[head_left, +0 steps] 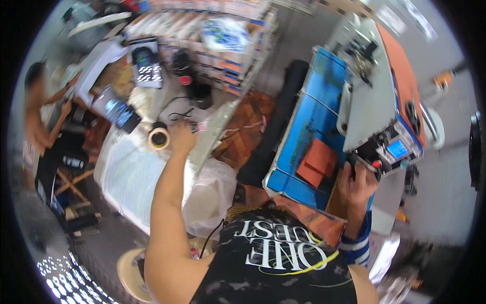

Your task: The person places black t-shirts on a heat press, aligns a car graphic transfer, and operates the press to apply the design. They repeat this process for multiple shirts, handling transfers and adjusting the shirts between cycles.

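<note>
On the left, my left hand (pixel 183 133) reaches over a cluttered white table, right beside a roll of tape (pixel 159 137). Its fingers are blurred, and a small pink-and-white piece (pixel 203 126) lies by the fingertips. My right hand (pixel 358 183) is closed around a black handle (pixel 360 160) at the front of a machine with a lit blue display (pixel 397 148). The machine has a broad grey plate (pixel 372 101) with an orange pad (pixel 397 71) along its far side. A blue band with white stripes (pixel 356 243) circles my right forearm.
Below the machine, a long blue tray (pixel 286 185) holds orange-red blocks (pixel 319 162). Black bottles (pixel 185 76) and a dark-printed pouch (pixel 116 109) stand on the table, with stacked boxes (pixel 243 66) behind. Another person (pixel 40 111) is at the far left.
</note>
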`<move>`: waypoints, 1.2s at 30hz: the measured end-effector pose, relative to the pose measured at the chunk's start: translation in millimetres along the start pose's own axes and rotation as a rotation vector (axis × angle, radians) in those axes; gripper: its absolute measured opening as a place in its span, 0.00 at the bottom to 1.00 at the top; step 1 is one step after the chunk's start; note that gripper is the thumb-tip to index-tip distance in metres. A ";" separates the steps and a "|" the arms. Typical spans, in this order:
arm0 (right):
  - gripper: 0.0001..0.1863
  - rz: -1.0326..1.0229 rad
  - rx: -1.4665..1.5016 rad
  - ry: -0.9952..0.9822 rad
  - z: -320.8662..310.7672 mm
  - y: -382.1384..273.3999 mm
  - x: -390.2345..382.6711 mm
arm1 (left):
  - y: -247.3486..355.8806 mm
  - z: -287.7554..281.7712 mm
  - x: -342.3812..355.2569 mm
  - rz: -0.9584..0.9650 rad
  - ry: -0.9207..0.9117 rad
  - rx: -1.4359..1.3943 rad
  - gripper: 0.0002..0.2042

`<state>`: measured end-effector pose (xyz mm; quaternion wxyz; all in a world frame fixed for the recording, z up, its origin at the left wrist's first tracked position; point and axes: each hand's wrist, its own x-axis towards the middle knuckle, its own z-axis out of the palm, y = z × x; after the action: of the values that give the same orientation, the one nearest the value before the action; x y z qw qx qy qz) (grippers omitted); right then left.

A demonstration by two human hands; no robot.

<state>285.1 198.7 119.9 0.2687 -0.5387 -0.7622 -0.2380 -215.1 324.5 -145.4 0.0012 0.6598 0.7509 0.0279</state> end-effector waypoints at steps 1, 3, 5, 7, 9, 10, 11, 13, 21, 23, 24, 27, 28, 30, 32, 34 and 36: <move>0.11 0.021 0.020 -0.005 0.3 -0.6 -0.7 | -4.5 7.2 -6.1 0.082 0.021 0.011 0.25; 0.11 0.029 -0.023 -0.011 1.3 0.6 -3.8 | -14.8 20.9 -20.8 0.197 0.037 -0.041 0.18; 0.11 0.046 -0.040 -0.005 3.4 8.1 -9.6 | -20.9 33.2 -38.8 0.258 -0.036 -0.229 0.13; 0.11 0.068 -0.056 0.015 5.9 23.4 -19.8 | -19.6 43.0 -53.4 0.266 -0.101 -0.517 0.12; 0.10 0.225 -0.054 -0.027 9.5 47.2 -33.5 | -5.2 50.1 -65.5 0.162 -0.194 -0.805 0.11; 0.11 0.279 -0.081 -0.041 9.0 60.9 -40.6 | 3.8 52.5 -66.2 0.169 -0.115 -0.909 0.12; 0.12 0.344 -0.117 -0.035 11.3 76.4 -51.1 | 16.7 54.8 -66.2 0.110 -0.119 -0.984 0.12; 0.19 0.450 -0.293 -0.042 15.5 103.5 -63.1 | 39.6 57.1 -58.0 0.055 -0.124 -1.129 0.14; 0.26 0.852 -0.606 -0.177 23.8 177.2 -90.9 | 72.5 69.0 -32.7 -0.159 -0.893 -1.569 0.22; 0.28 0.841 -0.569 -0.189 11.1 197.6 -105.1 | 62.4 62.7 -37.3 -0.242 -1.073 -1.440 0.20; 0.27 0.938 -0.549 -0.236 1.5 208.0 -110.0 | 58.3 57.8 -37.9 -0.169 -1.039 -1.449 0.19; 0.24 1.020 -0.543 -0.262 -28.9 221.8 -113.2 | 55.5 35.4 -39.6 -0.127 -0.889 -1.491 0.17; 0.22 1.001 -0.529 -0.256 -31.8 213.8 -110.0 | 56.8 28.2 -39.4 -0.134 -0.851 -1.531 0.17; 0.15 0.702 -0.666 0.049 -22.0 173.9 -105.0 | 63.6 15.1 -41.9 -0.161 -0.802 -1.644 0.16; 0.11 0.779 -0.254 0.015 10.2 107.0 -115.7 | 69.6 5.3 -47.9 -0.270 -0.801 -1.734 0.16; 0.11 0.896 0.150 -0.194 63.9 24.0 -150.9 | 73.4 -0.5 -55.1 -0.220 -0.790 -1.772 0.15; 0.21 1.206 0.198 -0.121 117.0 -10.6 -182.7 | 73.2 -4.0 -62.1 -0.256 -0.784 -1.751 0.14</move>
<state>307.4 145.2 -89.4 0.3610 -0.8602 -0.3554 0.0587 -134.7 272.2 -140.4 0.7459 0.3009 0.4763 0.3553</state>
